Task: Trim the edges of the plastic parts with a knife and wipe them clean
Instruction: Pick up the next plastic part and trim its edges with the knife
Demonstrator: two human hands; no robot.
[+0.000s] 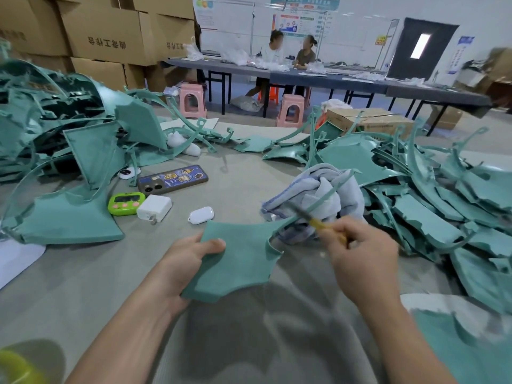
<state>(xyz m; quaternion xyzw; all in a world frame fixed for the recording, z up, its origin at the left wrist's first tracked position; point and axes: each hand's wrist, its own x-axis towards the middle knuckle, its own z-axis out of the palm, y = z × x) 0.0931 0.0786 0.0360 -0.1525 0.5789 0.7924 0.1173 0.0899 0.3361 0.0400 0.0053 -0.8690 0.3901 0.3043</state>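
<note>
Your left hand (pixel 181 263) pinches the part (pixel 241 261). Your right hand (pixel 360 253) curls its fingers round the knife (pixel 317 223) at the part's upper-right edge. Bare tabletop (pixel 83 275) lies lower left.

plastic part (pixel 238 261): plain teal green all over. heaped parts (pixel 429 217): same teal green. knife (pixel 321 225) handle: yellow. cloth (pixel 318 195): pale blue-grey. timer (pixel 126 203): lime green, pink buttons, dark screen. charger (pixel 153 207) and earbud case (pixel 201 215): white. phone (pixel 173 179): dark blue case, cartoon stickers. stools (pixel 192 102): pink. boxes (pixel 105 34): brown cardboard, dark print. tabletop (pixel 83 273): grey-beige.
</note>
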